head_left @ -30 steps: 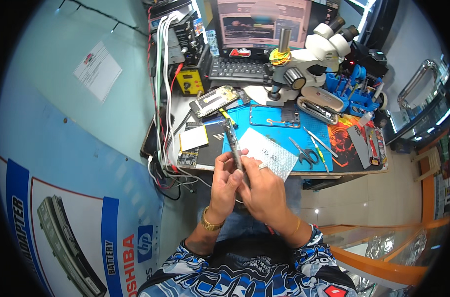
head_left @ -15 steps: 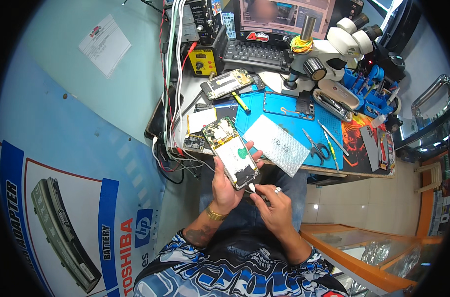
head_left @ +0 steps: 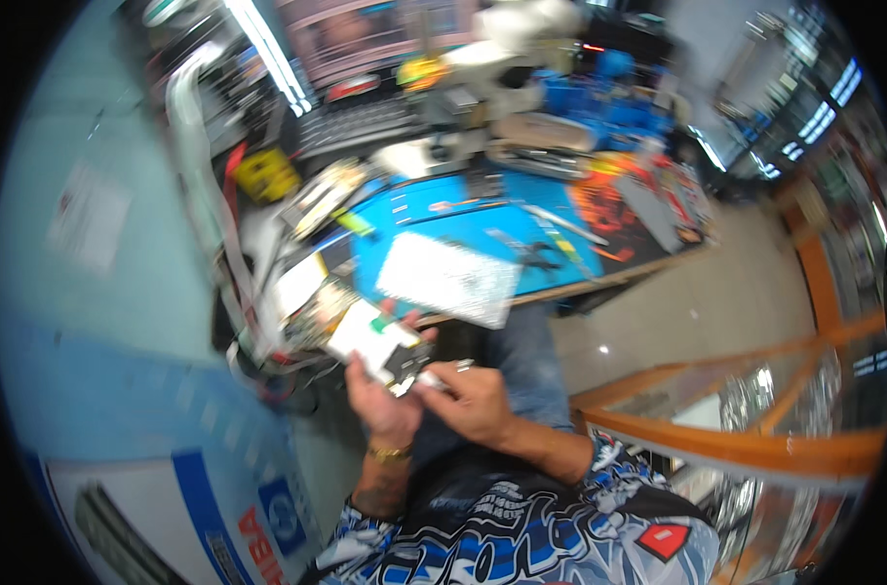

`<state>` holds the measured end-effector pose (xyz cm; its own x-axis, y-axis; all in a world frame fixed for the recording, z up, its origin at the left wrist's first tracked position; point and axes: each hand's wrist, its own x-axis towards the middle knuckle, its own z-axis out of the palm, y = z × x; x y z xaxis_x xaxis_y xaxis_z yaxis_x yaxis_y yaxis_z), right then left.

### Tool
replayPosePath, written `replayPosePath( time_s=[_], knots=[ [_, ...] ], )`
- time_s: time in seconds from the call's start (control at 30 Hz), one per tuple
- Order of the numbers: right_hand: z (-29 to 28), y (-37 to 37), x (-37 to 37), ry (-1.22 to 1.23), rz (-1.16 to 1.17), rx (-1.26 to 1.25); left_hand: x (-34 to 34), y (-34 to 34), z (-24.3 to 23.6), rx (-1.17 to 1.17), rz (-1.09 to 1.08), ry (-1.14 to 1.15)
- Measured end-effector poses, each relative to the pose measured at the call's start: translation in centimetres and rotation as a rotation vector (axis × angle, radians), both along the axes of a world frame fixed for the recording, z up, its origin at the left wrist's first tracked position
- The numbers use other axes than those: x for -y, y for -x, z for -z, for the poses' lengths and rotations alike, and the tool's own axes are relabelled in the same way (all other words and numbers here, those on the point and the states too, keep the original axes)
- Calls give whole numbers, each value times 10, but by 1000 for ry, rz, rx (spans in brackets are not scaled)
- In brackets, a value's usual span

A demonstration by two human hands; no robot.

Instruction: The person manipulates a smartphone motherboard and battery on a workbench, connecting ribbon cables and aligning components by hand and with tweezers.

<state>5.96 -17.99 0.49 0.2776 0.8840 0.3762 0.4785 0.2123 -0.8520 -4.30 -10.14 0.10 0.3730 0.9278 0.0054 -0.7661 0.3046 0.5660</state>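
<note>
Blur softens the whole view. An opened smartphone (head_left: pixel 370 341), its white battery and dark lower section exposed, lies tilted in my left hand (head_left: pixel 383 408). The fingers of that hand wrap round the phone's edges from beneath. At the phone's near end, my right hand (head_left: pixel 475 402) pinches a small white cable plug (head_left: pixel 430 379). The plug meets the phone's bottom edge; whether it is seated in the port I cannot tell. Just beyond the phone, a bubble-wrap sheet (head_left: pixel 448 278) rests on the bench's blue mat (head_left: pixel 434 202).
Scissors (head_left: pixel 536 255) lie right of the bubble wrap. Another opened phone (head_left: pixel 327 200) is at the bench's left, near a yellow device (head_left: pixel 268 175) and hanging white cables (head_left: pixel 190 127). A keyboard (head_left: pixel 356 127) and microscope (head_left: pixel 521 29) stand behind. A wood-framed glass case (head_left: pixel 726 444) is at right.
My view has swung to the right, so the bench and hands appear further left and blurred. Both hands keep their hold on the phone and plug.
</note>
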Motion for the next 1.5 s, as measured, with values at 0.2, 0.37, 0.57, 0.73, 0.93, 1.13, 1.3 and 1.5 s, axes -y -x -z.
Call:
replayPosePath(
  time_s=[0.2,0.37,0.57,0.73,0.93,1.13,1.3,1.5],
  knots=[
    [13,-3,-11,-187,44,3,-6,-2,4,-43,-55,-35],
    [13,-9,-4,-197,69,34,0,-11,-3,-102,-54,-20],
    [15,-6,-1,-90,45,2,4,-13,-5,-125,-92,-4],
    [22,-6,-2,-121,-16,-31,7,-11,-6,-158,-149,4],
    [0,-20,18,135,-144,60,-3,-9,-9,-131,-228,34],
    [-48,-154,30,-118,413,146,-5,-4,-10,-148,-276,-11],
    [-39,-318,32,272,1081,530,2,-8,-17,-154,-214,-27],
    [-23,-381,29,574,1071,488,-1,2,-10,-162,-198,-43]
  ],
)
